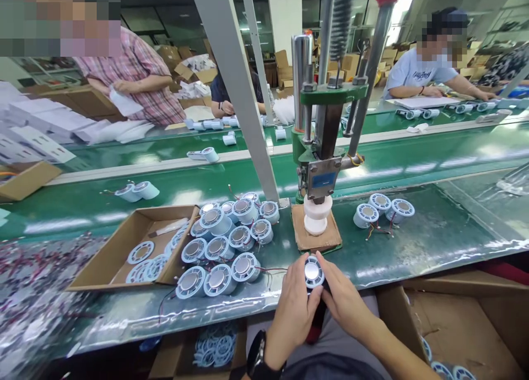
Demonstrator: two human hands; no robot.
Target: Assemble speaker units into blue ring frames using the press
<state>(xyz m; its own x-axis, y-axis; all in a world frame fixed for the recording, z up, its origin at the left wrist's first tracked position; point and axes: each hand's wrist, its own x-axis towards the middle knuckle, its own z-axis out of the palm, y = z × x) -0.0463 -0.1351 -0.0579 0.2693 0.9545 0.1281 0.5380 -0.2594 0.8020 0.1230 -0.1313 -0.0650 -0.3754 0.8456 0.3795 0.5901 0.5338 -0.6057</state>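
Both my hands hold one round pale-blue part with a shiny metal centre at the near edge of the green bench. My left hand, with a watch on its wrist, curls around the part's left side. My right hand grips it from the right and below. Just beyond stands a hand press with a white cylindrical die on a brown pad. To the left lies a cluster of several similar parts with wires. Three finished-looking parts lie to the right of the press.
An open cardboard tray with pale-blue ring covers sits at left. A grey slanted post rises behind the cluster. A green conveyor carries more parts. Other people work across the belt. Cardboard boxes stand below the bench.
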